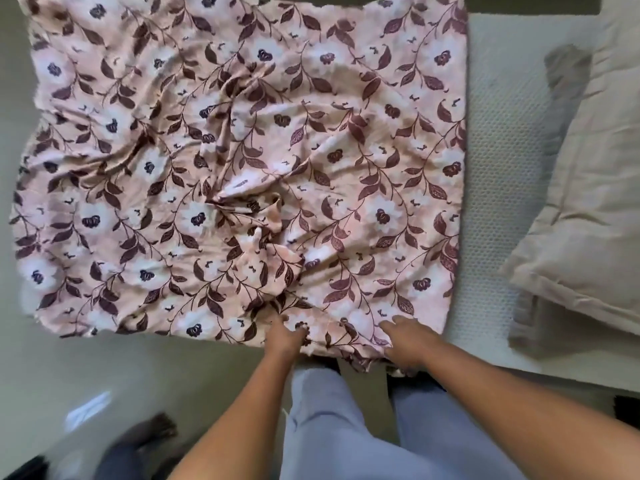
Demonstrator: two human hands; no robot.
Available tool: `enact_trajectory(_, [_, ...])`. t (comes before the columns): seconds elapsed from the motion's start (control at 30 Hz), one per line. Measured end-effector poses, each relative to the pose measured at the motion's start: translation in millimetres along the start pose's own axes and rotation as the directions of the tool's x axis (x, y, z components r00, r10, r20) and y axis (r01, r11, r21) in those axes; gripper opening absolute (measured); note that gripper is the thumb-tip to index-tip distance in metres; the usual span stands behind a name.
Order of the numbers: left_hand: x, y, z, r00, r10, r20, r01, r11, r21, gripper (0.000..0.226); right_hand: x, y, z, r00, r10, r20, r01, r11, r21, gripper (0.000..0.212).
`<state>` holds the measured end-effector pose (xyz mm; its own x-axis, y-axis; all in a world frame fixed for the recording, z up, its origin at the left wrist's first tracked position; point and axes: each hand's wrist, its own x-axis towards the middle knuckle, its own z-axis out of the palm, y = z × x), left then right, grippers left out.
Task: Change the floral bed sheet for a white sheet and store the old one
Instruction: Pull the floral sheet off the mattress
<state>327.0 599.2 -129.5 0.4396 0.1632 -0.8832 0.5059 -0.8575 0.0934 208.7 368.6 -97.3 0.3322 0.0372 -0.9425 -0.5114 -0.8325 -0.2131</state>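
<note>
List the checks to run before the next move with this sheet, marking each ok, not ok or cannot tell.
1. Left hand grips the sheet at its near edge: ok.
2. Right hand grips the same edge: ok.
3. Sheet lies smooth: not ok, bunched mid-way.
4. Pillow clear of sheet: ok.
5. Mattress bare at right: ok.
6. Sheet's left side off the floor: cannot tell.

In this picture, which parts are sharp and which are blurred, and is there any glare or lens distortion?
Head view: the floral sheet is fairly sharp in the middle; the dark shape at lower left is motion-blurred; a pale glare patch lies on the floor; the wide lens bows the sheet's edges; the light is soft, and a grey shadow falls beside the pillow.
</note>
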Motion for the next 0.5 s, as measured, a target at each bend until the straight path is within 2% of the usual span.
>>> enact_trajectory(0.07, [17, -8, -11, 0.995, 0.001, -0.097, 0.003, 0.999, 0.05, 0.062, 13, -19, 0, 1.0, -0.018, 0.02, 0.018, 1.0, -0.021, 0.063])
enact_trajectory(0.13, [33, -9, -28, 0.981, 0.026, -0.193, 0.009, 0.984, 0.179, 0.063, 29, -42, -4, 0.998, -0.053, 0.028, 0.054, 0.998, -0.036, 0.065])
enact_trajectory(0.2, [50, -7, -46, 0.98, 0.064, -0.191, -0.008, 0.96, 0.281, 0.059, 41, -66, -15, 0.996, -0.09, 0.023, 0.091, 0.995, -0.046, 0.067])
enact_trajectory(0.27, [65, -5, -59, 0.98, 0.126, -0.155, -0.085, 0.965, 0.248, 0.05, 50, -92, -31, 0.99, -0.138, 0.002, 0.138, 0.99, -0.016, 0.07])
enact_trajectory(0.3, [68, -2, -66, 0.976, 0.154, -0.152, -0.132, 0.98, 0.148, 0.045, 53, -104, -38, 0.989, -0.146, -0.008, 0.146, 0.989, 0.03, 0.071])
enact_trajectory(0.37, [69, 5, -76, 0.972, 0.113, -0.204, -0.161, 0.959, -0.234, 0.028, 60, -130, -56, 0.99, -0.129, -0.05, 0.136, 0.971, 0.195, 0.074])
enact_trajectory(0.43, [55, 17, -87, 0.986, 0.029, -0.167, -0.124, 0.793, -0.596, 0.012, 67, -152, -71, 0.992, -0.066, -0.106, 0.108, 0.884, 0.455, 0.081])
enact_trajectory(0.5, [44, 24, -95, 0.998, 0.067, -0.014, -0.05, 0.565, -0.824, 0.012, 70, -179, -90, 0.99, 0.025, -0.142, 0.081, 0.717, 0.692, 0.085])
